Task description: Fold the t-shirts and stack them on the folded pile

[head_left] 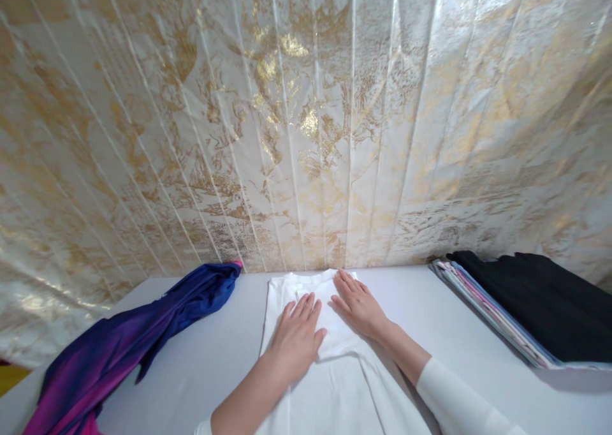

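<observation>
A white shirt (329,384) lies on the white table in front of me, its collar end toward the far edge and part of it folded over on the right. Flat on its upper left part rests my left hand (299,336), fingers spread. My right hand (358,304) presses on the upper right part near the collar, its fingers stretched out and tilted to the left. Neither hand grips the cloth. Beneath both palms the fabric is hidden.
At the left lies a crumpled blue, purple and pink garment (138,333). A stack of folded clothes (540,307), black on top, sits at the right. Behind the table (201,371) hangs a white and gold patterned curtain (306,135).
</observation>
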`<state>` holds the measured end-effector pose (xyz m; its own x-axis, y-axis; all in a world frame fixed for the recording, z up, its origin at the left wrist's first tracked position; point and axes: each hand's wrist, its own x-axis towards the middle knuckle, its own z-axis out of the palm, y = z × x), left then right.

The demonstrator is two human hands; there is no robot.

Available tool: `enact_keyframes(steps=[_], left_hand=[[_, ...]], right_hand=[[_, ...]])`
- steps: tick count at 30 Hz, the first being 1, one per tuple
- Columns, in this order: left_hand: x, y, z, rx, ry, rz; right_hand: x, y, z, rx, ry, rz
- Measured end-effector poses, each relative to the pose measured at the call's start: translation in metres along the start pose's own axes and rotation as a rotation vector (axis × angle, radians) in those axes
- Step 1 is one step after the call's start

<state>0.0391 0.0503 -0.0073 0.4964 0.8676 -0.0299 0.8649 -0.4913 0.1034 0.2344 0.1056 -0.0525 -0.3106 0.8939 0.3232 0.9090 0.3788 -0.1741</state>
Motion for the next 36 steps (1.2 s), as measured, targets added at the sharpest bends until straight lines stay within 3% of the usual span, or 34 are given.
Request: enact_keyframes(steps=[6,12,16,24,30,36], left_hand=[[0.001,-0.015,0.003,-0.034,0.04,0.027],[0.011,-0.038,0.006,-0.044,0.164,-0.031],[0.021,-0.05,0.002,-0.08,0.268,0.0],[0.031,-0.062,-0.004,-0.135,0.299,0.23],[0.03,-0.063,-0.005,-0.085,0.309,0.2],[0.03,-0.061,-0.011,-0.028,0.351,0.135]], right_hand=[[-0.012,-0.009,-0.004,0.073,0.091,-0.065],[-0.065,-0.045,-0.006,0.31,0.035,-0.107],[-0.088,-0.054,-0.007,0.382,0.049,-0.099],[-0.086,-0.051,0.001,0.405,0.167,-0.147],[-0.086,-0.05,0.006,0.452,0.245,-0.096],[-0.087,-0.045,0.006,0.437,0.223,-0.107]])
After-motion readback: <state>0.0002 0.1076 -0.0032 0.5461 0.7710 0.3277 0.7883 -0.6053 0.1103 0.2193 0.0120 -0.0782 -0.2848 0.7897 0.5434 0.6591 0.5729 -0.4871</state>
